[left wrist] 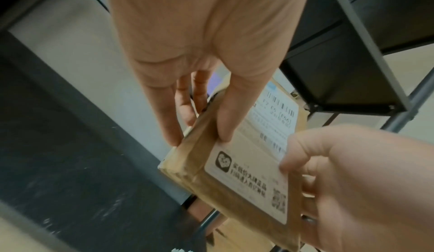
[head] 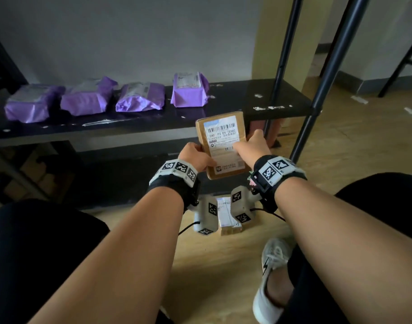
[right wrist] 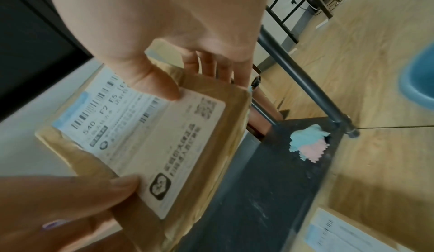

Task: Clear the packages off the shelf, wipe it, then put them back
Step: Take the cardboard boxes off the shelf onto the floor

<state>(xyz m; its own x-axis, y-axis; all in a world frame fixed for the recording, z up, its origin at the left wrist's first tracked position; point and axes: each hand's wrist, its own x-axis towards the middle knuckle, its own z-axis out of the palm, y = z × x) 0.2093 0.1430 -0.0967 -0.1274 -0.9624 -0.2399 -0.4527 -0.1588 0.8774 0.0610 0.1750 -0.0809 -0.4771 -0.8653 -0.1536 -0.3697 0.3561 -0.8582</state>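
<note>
Both hands (head: pixel 226 153) gripping brown package (head: pixel 220 136), thumbs on label

Both bare forearms reach forward and slightly inward, close together, each wrist strapped with a black band carrying square black-and-white markers. The left hand (head: pixel 195 156) grips the near left edge of the brown box (head: pixel 223 146), thumb pressed flat on its labelled face and 4 fingers curled underneath. The right hand (head: pixel 254 146) pinches the box's right side, thumb on top of the label, fingers wrapped behind. Both palms face each other, the wrists roughly level, the elbows bent and spread outward.
</note>
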